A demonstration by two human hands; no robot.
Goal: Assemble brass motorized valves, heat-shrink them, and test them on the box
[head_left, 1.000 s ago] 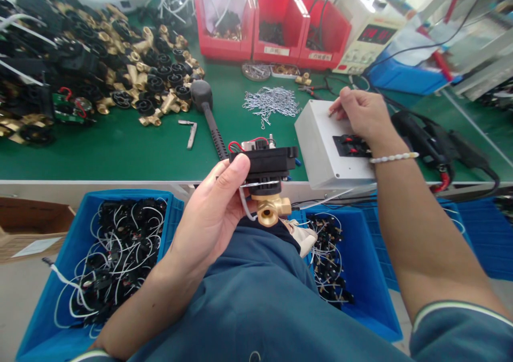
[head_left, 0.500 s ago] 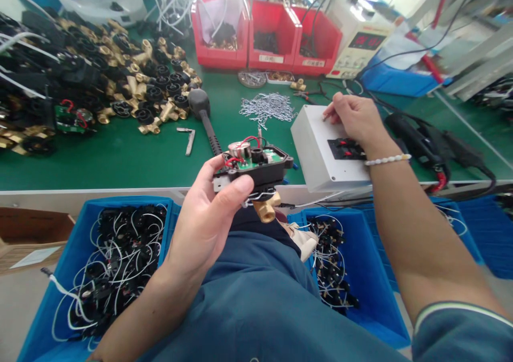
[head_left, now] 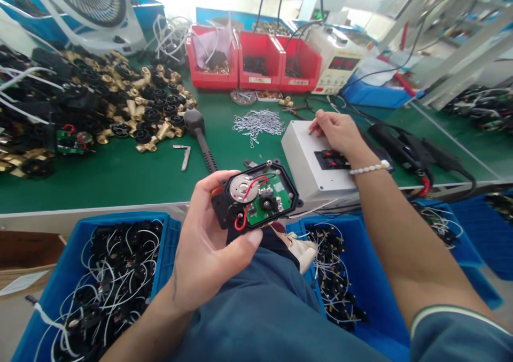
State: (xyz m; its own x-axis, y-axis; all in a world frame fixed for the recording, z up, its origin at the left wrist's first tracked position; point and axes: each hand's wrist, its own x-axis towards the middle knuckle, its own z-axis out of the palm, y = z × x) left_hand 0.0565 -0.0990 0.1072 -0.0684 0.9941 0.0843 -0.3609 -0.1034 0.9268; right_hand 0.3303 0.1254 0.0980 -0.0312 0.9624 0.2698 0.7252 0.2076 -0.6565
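My left hand (head_left: 212,244) is closed around a black plastic valve actuator housing (head_left: 297,204). Its open face is tilted up toward me, showing a green circuit board (head_left: 282,183), a round silver motor (head_left: 241,189) and red wires. The underside of the housing is hidden. On the right, my right hand (head_left: 333,131) rests over a grey metal box (head_left: 302,161), its fingertips pinched on a small toggle switch at the top. The lever itself is mostly covered. Below the hand, a black wire terminal with red tabs (head_left: 331,160) is mounted on the box.
A rubber mallet (head_left: 195,124), metal clips (head_left: 258,124) and a small L-shaped metal piece (head_left: 185,158) lie on the green bench. Brass valves (head_left: 140,84) pile up at left. Red bins (head_left: 258,78) and a power supply (head_left: 339,65) stand behind. Blue crates (head_left: 168,244) sit below.
My left hand has lowered slightly and turned the actuator, so its circuit board now faces me and the brass fitting underneath is out of sight. My right hand stays at the switch. The view has tilted up.
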